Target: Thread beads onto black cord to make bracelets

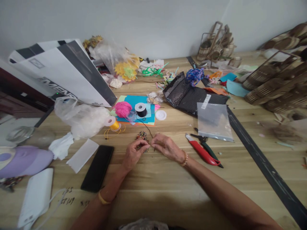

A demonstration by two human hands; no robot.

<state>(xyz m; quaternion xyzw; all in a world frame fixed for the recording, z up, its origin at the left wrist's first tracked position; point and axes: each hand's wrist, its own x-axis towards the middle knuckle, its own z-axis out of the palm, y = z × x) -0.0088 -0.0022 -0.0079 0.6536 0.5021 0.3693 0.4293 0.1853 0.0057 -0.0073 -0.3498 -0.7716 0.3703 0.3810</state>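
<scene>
My left hand (pixel 134 153) is closed in a pinch beside a small cluster of multicoloured beads (pixel 142 135), part of which its fingers cover. Just to the right, my right hand (pixel 166 146) pinches too, its fingertips almost meeting those of the left. A thin dark cord (pixel 148 128) runs from the spool of black cord (pixel 140 110) down to the fingertips, and a short end shows below the right hand. What exactly lies between the left fingertips is too small to make out.
Left of my hands lie a black phone (pixel 97 167) and a spool of yellow cord (pixel 112 123). Pink yarn (pixel 123 109) rests on coloured sheets. To the right are a red-handled cutter (pixel 203 151), dark-green pliers (pixel 208 148) and a clear zip bag (pixel 214 121). Wooden baskets (pixel 275 83) stand far right.
</scene>
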